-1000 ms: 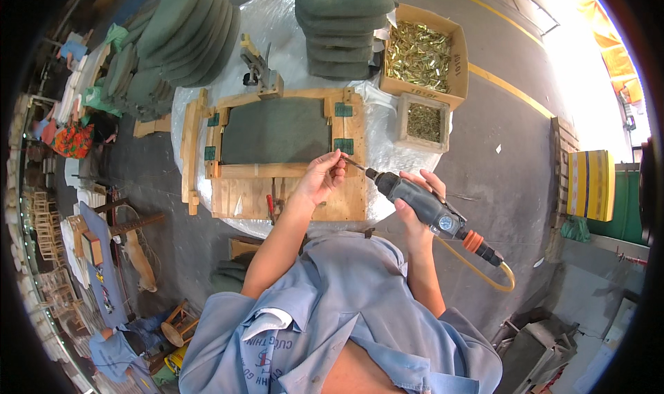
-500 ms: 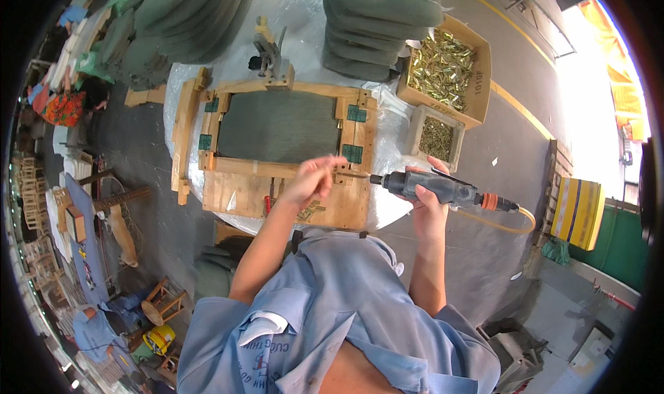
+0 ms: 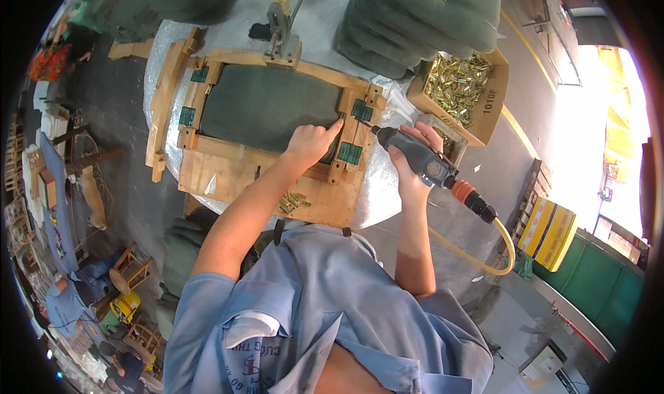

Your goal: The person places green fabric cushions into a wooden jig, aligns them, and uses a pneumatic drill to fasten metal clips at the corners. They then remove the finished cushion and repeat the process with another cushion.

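Note:
A dark pneumatic screwdriver with an orange collar is held in my right hand, its bit pointing left at the right side of a wooden frame. Inside that frame lies a dark green padded panel. My left hand reaches over the panel's near right corner, its index fingertip pressed to the panel's right edge and the other fingers curled. Anything small under the fingertips is hidden. Green patches sit on the frame's sides. A metal toggle clamp stands at the far side.
Several small brass-coloured pieces lie on the near board. At the right are a carton of brass-coloured metal pieces and a smaller box. Stacked green pads stand behind. A yellow air hose loops from the screwdriver.
My left hand has moved forward to the panel's right edge. My right hand has brought the screwdriver forward and tilted its bit toward the far side. The view has shifted and turned slightly.

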Available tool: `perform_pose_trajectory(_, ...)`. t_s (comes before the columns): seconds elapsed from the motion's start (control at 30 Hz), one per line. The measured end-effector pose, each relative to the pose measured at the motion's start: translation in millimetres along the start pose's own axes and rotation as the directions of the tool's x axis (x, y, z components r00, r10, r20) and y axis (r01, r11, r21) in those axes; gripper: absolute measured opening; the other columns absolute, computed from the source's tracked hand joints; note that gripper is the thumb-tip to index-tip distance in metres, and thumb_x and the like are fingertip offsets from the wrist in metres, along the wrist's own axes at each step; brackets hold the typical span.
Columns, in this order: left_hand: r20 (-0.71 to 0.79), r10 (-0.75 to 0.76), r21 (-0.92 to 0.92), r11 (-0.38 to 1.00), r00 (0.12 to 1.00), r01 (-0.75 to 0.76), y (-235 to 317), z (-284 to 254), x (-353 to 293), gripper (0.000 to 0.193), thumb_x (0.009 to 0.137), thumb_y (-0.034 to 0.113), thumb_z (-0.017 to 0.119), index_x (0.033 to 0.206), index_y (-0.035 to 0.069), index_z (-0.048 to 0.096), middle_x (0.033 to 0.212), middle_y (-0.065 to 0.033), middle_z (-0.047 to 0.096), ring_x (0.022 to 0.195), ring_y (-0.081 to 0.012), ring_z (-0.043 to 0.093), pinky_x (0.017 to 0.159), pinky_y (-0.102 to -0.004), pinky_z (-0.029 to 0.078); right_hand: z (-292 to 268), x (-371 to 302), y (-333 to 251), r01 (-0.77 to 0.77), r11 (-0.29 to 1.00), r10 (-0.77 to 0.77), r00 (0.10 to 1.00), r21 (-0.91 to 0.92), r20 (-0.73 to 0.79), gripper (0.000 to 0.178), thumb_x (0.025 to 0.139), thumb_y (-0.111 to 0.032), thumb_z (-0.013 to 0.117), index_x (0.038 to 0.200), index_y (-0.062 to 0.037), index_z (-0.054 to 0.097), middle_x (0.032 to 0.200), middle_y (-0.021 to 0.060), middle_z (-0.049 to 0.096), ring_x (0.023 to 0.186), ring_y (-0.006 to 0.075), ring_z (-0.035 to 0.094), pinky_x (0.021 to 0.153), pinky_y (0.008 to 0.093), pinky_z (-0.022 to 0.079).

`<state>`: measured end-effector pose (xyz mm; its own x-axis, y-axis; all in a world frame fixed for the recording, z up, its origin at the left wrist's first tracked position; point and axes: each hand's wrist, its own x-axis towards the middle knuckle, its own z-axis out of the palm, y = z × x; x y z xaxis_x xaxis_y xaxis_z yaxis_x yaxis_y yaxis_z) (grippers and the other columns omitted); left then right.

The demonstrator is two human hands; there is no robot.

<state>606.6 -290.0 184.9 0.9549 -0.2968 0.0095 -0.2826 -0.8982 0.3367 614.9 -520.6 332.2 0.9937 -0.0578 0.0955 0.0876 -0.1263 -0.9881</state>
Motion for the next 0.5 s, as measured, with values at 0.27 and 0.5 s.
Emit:
perform_pose_trajectory(0.27, 0.116, 0.024, 0.075, 0.997, 0.993, -0.033, 8, -1, 9, 0.061, 0.090, 0.014, 0.065, 0.151, 0.009, 0.060, 0.065, -0.0053, 0.068, 0.061, -0.0251, 0.071, 0.055, -0.0396, 0.057, 20, 8, 10, 0.076, 0.992, -0.068, 0.994, -0.105, 0.082, 0.063, 0.078, -0.002, 0.084, 0.135, -0.0020, 0.056, 0.119, 0.0152, 0.072, 0.111, 0.0243, 0.070, 0.103, 0.0391, 0.053)
perform_pose_trajectory(0.5, 0.106, 0.010, 0.070, 0.997, 0.994, -0.018, 13, 1, 10, 0.056, 0.091, 0.014, 0.064, 0.146, 0.008, 0.062, 0.067, -0.0056, 0.071, 0.061, -0.0250, 0.073, 0.056, -0.0392, 0.059, 33, 13, 8, 0.050, 0.992, -0.037, 0.993, -0.115, 0.111, 0.061, 0.079, -0.002, 0.084, 0.133, -0.0020, 0.056, 0.116, 0.0139, 0.072, 0.108, 0.0223, 0.070, 0.100, 0.0376, 0.054)
